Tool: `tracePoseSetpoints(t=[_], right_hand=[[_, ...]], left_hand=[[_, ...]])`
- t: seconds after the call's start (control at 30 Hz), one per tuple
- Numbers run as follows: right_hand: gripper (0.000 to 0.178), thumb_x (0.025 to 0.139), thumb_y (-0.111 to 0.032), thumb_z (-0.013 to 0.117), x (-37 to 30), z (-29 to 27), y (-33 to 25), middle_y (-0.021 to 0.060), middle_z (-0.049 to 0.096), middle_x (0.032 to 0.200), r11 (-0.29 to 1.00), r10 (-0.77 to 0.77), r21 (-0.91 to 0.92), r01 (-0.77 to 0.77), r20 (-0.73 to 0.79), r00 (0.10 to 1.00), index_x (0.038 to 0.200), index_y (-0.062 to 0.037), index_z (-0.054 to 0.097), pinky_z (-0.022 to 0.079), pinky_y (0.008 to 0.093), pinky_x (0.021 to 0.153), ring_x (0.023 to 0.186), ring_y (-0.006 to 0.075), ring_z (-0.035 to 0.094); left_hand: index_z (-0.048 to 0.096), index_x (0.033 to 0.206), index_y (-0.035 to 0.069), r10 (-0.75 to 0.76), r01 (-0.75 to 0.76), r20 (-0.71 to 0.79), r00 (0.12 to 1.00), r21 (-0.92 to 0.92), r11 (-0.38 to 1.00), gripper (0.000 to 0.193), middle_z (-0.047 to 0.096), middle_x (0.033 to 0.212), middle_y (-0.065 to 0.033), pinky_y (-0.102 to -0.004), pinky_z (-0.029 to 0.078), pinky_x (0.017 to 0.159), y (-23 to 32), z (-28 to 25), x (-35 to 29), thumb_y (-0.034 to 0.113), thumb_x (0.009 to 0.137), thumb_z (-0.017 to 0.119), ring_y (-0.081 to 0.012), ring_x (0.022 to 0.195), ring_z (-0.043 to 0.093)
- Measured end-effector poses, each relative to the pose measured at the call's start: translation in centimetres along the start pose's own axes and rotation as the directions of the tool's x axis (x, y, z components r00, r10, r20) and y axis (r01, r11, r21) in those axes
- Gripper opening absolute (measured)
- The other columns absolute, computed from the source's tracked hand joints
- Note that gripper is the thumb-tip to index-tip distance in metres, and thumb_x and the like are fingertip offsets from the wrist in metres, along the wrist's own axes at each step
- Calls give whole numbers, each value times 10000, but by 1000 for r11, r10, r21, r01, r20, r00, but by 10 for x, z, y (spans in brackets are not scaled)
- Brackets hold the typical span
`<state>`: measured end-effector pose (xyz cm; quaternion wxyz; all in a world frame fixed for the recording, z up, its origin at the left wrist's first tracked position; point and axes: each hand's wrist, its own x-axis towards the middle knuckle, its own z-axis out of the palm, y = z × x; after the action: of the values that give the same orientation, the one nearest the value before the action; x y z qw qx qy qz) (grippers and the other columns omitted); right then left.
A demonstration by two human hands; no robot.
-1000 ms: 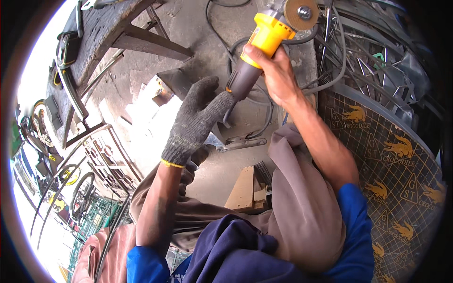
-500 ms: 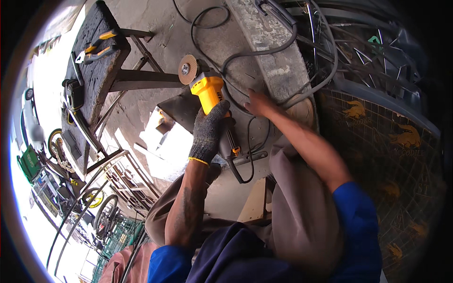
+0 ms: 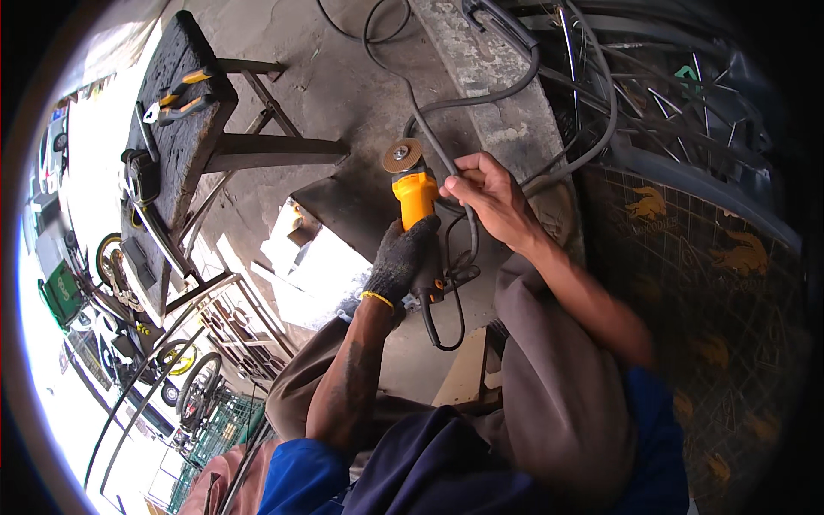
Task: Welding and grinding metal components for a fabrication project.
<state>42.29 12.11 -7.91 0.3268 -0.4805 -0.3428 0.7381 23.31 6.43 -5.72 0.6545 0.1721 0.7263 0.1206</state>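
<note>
My left hand, in a dark grey knit glove with a yellow cuff edge, is wrapped round the body of a yellow and black angle grinder. The grinder's tan disc faces up at its far end. Bare and ungloved, my right hand pinches a dark power cable between thumb and fingers, just right of the grinder. From the grinder's near end its cord hangs in a loop between my knees.
At left stands a dark worn wooden bench carrying orange-handled pliers. A thick hose crosses a concrete ledge ahead. Metal rods and frames fill the far right. A dark sheet lies on the floor beyond my left hand.
My right hand has come up from near the floor and now grips the cable, lifting it. The grinder has moved right and slightly nearer in my left hand.
</note>
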Motion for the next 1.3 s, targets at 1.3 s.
tracePoseSetpoints(t=[1.3], right_hand=[[494,913,-337,708,-66,-94,-199,146,655,1063,826,-553,-339,450,-643,529,1234,15,578,548,356,805,908,216,666]], left_hand=[[536,1361,50,468,-481,184,864,32,876,494,631,1196,-61,-342,485,965,62,64,38,353,992,661,-152,1108,589]])
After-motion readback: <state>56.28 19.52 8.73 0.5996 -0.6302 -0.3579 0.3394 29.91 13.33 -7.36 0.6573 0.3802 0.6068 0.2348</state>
